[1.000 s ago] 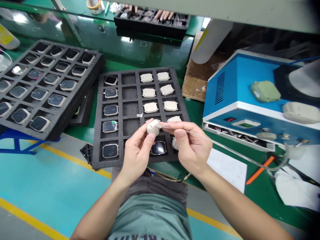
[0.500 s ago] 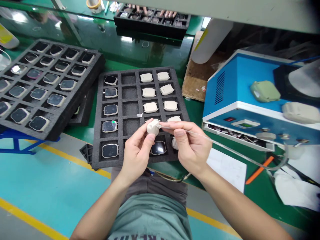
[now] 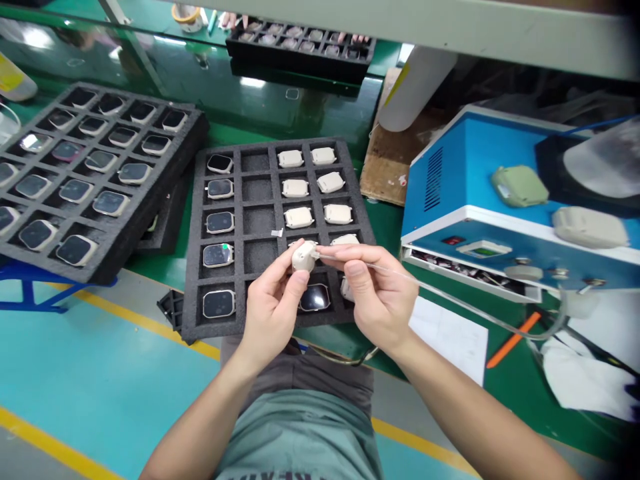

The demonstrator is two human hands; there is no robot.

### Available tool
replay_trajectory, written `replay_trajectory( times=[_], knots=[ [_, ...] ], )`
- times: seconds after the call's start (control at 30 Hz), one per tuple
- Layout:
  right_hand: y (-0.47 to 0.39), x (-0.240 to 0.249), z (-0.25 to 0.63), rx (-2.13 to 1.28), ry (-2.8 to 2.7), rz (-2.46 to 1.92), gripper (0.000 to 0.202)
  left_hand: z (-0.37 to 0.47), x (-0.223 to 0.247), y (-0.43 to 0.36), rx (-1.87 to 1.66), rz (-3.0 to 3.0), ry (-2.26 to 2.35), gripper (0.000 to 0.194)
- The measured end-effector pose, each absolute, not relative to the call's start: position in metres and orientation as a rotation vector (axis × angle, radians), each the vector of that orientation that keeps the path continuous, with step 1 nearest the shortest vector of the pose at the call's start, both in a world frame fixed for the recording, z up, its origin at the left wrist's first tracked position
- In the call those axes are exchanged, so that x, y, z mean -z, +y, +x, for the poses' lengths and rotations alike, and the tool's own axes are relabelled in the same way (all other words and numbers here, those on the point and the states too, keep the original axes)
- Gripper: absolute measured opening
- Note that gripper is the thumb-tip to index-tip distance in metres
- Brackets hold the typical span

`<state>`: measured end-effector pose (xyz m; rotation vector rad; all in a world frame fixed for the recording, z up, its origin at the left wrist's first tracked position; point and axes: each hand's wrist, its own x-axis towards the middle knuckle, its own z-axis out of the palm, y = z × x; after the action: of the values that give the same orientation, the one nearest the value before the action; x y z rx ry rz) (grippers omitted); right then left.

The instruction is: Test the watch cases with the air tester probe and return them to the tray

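Note:
A small beige watch case (image 3: 303, 256) is pinched between the thumb and fingers of my left hand (image 3: 273, 303). My right hand (image 3: 383, 293) grips the end of a thin clear tube (image 3: 440, 288), its tip against the right side of the case. That tube curves off to the front of the blue machine (image 3: 450, 193). Beneath both hands lies a black foam tray (image 3: 200, 320). In its left column sit dark-screened watches (image 3: 219, 305), one with a green dot. Beige watch cases (image 3: 299, 217) lie face down in its right columns, some partly behind my hands.
Another foam tray (image 3: 145, 207) full of watches is stacked at the left. On the machine rest a green case (image 3: 520, 186) and a beige one (image 3: 590, 227). An orange-handled tool (image 3: 513, 341) and white paper (image 3: 450, 333) lie at right. Across the bench, another person's hands touch a further tray (image 3: 300, 57).
My hands keep the case and tube together almost unmoved. The view has shifted slightly. The other person's hands have moved apart over the far tray.

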<state>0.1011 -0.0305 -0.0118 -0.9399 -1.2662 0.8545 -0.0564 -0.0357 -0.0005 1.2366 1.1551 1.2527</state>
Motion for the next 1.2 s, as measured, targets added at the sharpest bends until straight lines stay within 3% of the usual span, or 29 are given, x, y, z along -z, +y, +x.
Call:
replay_trajectory(
  times=[0.23,0.57,1.2],
  knots=[
    [-0.023,0.005,0.100,-0.832,-1.299,-0.901,0.017,-0.060,-0.001,-0.033,-1.247,1.315,1.231,0.039],
    [-0.010,0.003,0.099,-0.906,-1.298,-0.887,0.034,-0.060,0.005,-0.025,-1.267,1.323,1.306,0.041],
    [-0.008,0.004,0.099,-0.945,-1.259,-0.833,0.031,-0.062,0.007,-0.023,-1.261,1.371,1.391,0.046]
  ],
)
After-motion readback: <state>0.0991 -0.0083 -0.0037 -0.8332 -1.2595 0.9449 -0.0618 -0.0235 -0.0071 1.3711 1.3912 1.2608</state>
